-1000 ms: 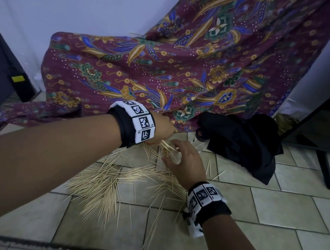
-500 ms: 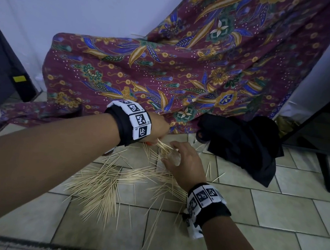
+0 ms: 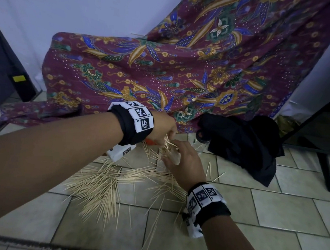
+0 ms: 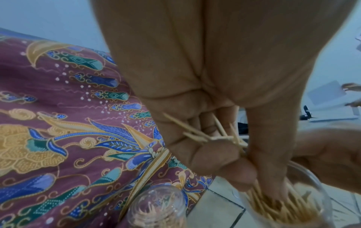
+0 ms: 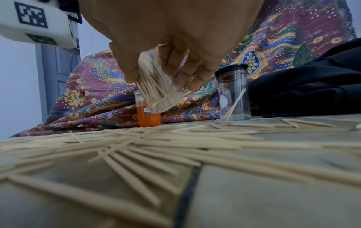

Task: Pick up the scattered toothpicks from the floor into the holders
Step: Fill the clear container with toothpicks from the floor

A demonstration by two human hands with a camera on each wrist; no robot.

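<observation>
Several toothpicks (image 3: 103,187) lie scattered over the tiled floor, in a heap at the left and fanned out under my hands. My right hand (image 3: 184,163) grips a clear holder (image 5: 158,89), tilted and lifted off the floor, packed with toothpicks. My left hand (image 3: 163,128) pinches a bunch of toothpicks (image 4: 205,135) and its fingertips (image 4: 273,189) reach into the mouth of the holder (image 4: 283,208). An orange-based holder (image 5: 148,117) stands on the floor just behind, with toothpicks inside.
A clear jar with a black lid (image 5: 233,95) stands to the right with one toothpick in it. A patterned maroon cloth (image 3: 185,76) hangs behind. Black fabric (image 3: 243,144) lies at the right. A dark cabinet (image 3: 0,68) is at the left, a table leg (image 3: 325,170) at the right.
My left hand has sunk a little toward the holder's mouth with its toothpicks. The right hand keeps the holder in nearly the same place.
</observation>
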